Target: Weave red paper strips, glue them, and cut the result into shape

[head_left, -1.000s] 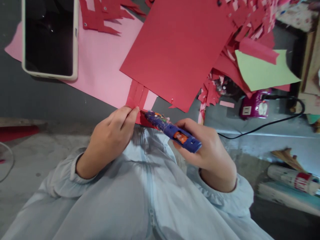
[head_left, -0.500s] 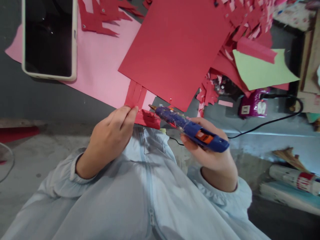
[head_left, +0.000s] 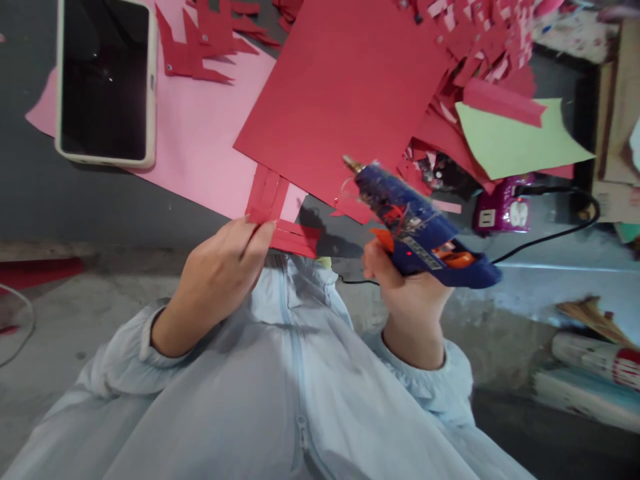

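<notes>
Gripping a blue plastic glue gun with orange parts [head_left: 417, 223] by its handle, the right hand [head_left: 413, 297] is closed around it at the counter's near edge, fingers curled. The gun's metal nozzle [head_left: 353, 164] points up and to the left, above a large plain red paper sheet [head_left: 345, 100]. The left hand [head_left: 217, 280] pinches a narrow folded red paper piece [head_left: 296, 238] between thumb and fingers; whether the thumb lies under it cannot be told. This piece sits at the near edge of the dark grey counter [head_left: 135, 207], just right of the left fingertips. Beyond it, a broad pink paper sheet [head_left: 200, 150] lies partly under the red sheet and a black-screened phone in a pale case [head_left: 105, 80].
</notes>
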{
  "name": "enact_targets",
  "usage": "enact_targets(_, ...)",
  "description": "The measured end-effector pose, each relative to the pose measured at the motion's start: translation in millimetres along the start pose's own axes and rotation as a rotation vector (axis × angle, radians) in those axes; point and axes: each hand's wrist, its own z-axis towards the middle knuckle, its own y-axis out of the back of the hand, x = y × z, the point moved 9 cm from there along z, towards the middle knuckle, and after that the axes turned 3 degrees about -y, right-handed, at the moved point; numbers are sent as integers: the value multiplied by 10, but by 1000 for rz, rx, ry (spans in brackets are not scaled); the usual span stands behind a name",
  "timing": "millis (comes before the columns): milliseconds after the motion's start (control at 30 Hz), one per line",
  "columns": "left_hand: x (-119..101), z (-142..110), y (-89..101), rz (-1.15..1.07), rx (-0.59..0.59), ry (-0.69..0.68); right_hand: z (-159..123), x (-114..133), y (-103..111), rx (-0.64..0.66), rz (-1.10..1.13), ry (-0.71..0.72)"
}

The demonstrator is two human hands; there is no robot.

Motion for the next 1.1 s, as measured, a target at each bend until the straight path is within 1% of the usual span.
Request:
enact_targets(33, -8, 6, 9, -1, -1, -7, 7, 34, 44, -78, 35, -11)
enact_targets(100, -16, 14, 26, -3, -4, -17, 33, 97, -44, -69, 55, -57)
enact_targets(200, -13, 16, 33, 1, -7, -24, 63, 196, -150, -118, 71, -80)
enact_targets(267, -12, 13, 36, 1, -14, -31, 67, 216, -182, -180, 75, -78)
enact_targets(367, -11, 10, 25, 0, -3, -37, 60, 162, -215, -210, 29, -82)
enact_targets(500, -35, 10, 23, -5, 6, -66, 33, 57, -131, -264, 76, -91)
enact_targets(600, -46, 5, 22, -19, 3, -87, 43, 86, -126, -235, -29, -90)
enact_targets(700, -43, 2, 9, -20, 11, -87, 76, 214, -184, -196, -137, -52)
enact_targets(800, -46, 4, 14, -14, 3, -83, 100, 298, -231, -212, -171, -21)
enact_targets(1000, -78, -20, -29, -13, 14, -103, 83, 160, -313, -200, -199, -44)
enact_targets(1100, -105, -41, -66, 0, 10, -115, 67, 168, -337, -190, -269, -37)
